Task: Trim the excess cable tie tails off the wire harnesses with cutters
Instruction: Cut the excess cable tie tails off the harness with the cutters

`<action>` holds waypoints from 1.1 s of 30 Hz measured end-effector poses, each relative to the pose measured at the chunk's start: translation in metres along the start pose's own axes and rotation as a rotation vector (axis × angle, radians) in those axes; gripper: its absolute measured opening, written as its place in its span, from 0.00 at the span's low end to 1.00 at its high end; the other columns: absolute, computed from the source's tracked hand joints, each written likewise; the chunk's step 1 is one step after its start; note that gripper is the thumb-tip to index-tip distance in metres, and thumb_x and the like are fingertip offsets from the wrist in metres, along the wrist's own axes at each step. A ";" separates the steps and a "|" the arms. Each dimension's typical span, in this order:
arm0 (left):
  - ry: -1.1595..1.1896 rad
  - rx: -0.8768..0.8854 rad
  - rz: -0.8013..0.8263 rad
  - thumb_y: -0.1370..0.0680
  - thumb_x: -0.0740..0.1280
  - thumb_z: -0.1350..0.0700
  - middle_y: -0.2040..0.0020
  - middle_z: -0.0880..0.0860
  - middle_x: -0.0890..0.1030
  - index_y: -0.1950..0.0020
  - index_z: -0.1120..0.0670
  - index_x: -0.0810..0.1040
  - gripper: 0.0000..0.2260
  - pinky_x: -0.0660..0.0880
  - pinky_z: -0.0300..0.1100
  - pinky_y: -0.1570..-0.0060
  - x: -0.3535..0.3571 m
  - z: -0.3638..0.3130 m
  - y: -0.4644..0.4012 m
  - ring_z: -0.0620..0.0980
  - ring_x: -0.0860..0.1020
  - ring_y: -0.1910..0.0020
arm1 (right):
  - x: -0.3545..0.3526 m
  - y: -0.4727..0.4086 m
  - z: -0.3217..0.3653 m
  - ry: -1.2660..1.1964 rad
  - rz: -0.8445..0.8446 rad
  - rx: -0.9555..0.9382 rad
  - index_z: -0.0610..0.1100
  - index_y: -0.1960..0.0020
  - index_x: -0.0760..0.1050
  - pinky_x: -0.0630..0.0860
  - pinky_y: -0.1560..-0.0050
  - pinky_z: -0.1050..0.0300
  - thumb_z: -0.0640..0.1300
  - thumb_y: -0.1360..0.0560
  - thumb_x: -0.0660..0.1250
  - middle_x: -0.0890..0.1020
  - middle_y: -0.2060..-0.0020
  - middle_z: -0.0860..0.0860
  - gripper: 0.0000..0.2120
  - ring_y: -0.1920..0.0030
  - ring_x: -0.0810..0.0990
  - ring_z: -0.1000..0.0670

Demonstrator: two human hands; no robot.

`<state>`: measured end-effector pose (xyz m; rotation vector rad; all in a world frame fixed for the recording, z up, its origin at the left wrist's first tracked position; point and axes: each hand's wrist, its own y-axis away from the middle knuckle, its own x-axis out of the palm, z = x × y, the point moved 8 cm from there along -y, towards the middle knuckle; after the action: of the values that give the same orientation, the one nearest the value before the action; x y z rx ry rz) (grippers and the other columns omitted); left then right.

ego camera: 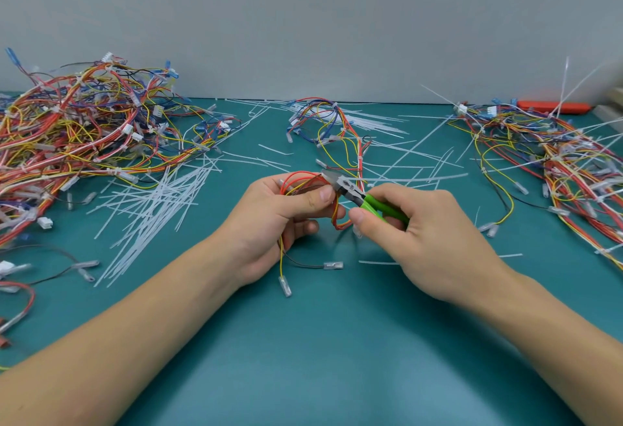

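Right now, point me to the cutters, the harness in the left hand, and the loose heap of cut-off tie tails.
cutters point(365, 201): head view, on the green handles beside the right thumb.
harness point(296, 181): head view, on the red wire loop above the left hand's fingers.
cut-off tie tails point(158, 203): head view, middle of the white heap on the mat.

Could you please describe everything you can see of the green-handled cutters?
The green-handled cutters are small side cutters with bright green grips, seemingly plastic, and a grey metal head with a black pivot section. The right hand grips the handles. The tool lies tilted, head pointing up and left, raised above the teal table mat. Its tip meets the red and yellow wire harness held by the left hand. Whether the blades are closed is unclear.
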<state>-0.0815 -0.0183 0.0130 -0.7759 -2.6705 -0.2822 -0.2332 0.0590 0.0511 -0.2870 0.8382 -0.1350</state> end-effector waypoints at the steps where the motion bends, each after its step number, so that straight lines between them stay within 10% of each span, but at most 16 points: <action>1: 0.000 0.001 -0.005 0.30 0.76 0.57 0.52 0.57 0.85 0.47 0.58 0.84 0.13 0.74 0.35 0.67 0.000 0.000 0.000 0.54 0.86 0.53 | 0.000 0.000 -0.001 0.003 0.004 0.002 0.52 0.58 0.76 0.64 0.68 0.53 0.66 0.22 0.63 0.69 0.71 0.48 0.18 0.69 0.66 0.51; 18: 0.017 -0.009 0.011 0.30 0.76 0.58 0.57 0.55 0.85 0.56 0.53 0.86 0.04 0.75 0.35 0.66 0.002 0.001 0.001 0.52 0.86 0.54 | 0.005 -0.001 -0.007 -0.038 -0.031 0.020 0.52 0.42 0.81 0.78 0.47 0.51 0.64 0.24 0.65 0.84 0.53 0.57 0.19 0.51 0.81 0.53; 25: 0.028 -0.013 0.014 0.32 0.76 0.56 0.54 0.55 0.85 0.50 0.57 0.83 0.13 0.74 0.35 0.66 0.002 0.000 0.001 0.53 0.86 0.54 | 0.006 -0.001 -0.003 -0.026 0.015 0.010 0.53 0.55 0.77 0.66 0.67 0.58 0.66 0.21 0.60 0.74 0.69 0.51 0.18 0.68 0.70 0.51; 33: 0.047 -0.012 0.006 0.32 0.76 0.57 0.53 0.56 0.85 0.53 0.56 0.84 0.10 0.74 0.35 0.66 0.003 -0.001 0.002 0.53 0.86 0.54 | 0.008 0.003 -0.004 -0.022 0.005 0.058 0.56 0.54 0.79 0.67 0.68 0.56 0.69 0.21 0.60 0.75 0.69 0.53 0.19 0.68 0.71 0.52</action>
<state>-0.0825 -0.0157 0.0149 -0.7713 -2.6243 -0.3117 -0.2305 0.0591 0.0421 -0.2315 0.8113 -0.1509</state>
